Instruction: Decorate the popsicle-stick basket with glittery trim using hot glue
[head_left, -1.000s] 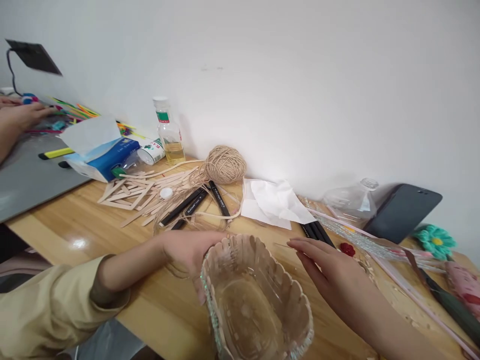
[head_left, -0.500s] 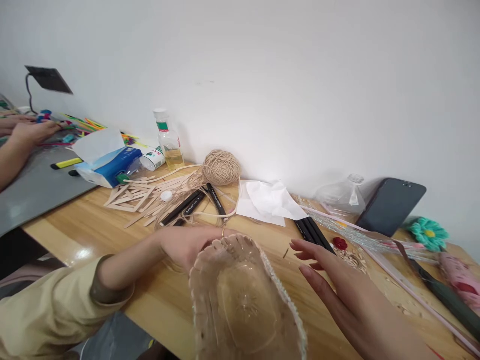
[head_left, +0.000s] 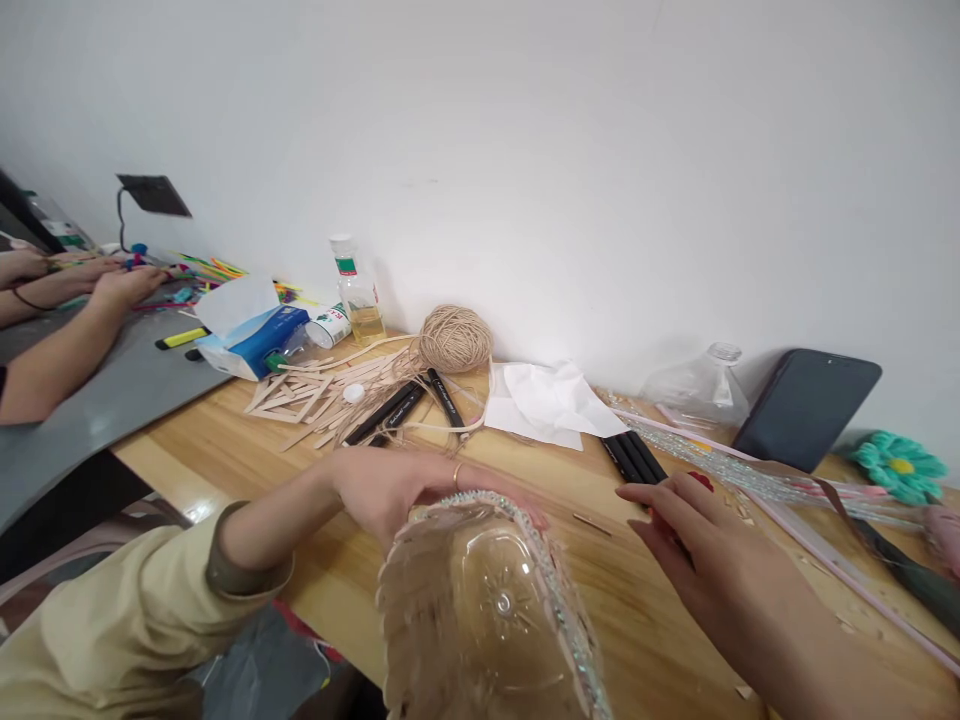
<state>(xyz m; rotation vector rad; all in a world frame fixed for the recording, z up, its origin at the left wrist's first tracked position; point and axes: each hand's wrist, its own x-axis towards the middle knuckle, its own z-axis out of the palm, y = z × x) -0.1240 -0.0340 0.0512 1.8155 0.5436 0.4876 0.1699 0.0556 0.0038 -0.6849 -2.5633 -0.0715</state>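
No word reads with certainty. Red capitals on the tipped white container are unclear; pale lettering on the black markers is too small.

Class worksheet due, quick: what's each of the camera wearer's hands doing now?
Left hand: closed, holding the clear container.
Right hand: open, fingers loosely bent near black pens; whether it holds anything small cannot be told.

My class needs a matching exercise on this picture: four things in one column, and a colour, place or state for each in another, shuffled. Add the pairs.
1. Tub
2. Twine ball
3. Phone
4. Big flower

A. Tan and round
B. Teal with a yellow centre
C. Held in the left hand
D. Dark and tilted

Pairs: 1-C, 2-A, 3-D, 4-B
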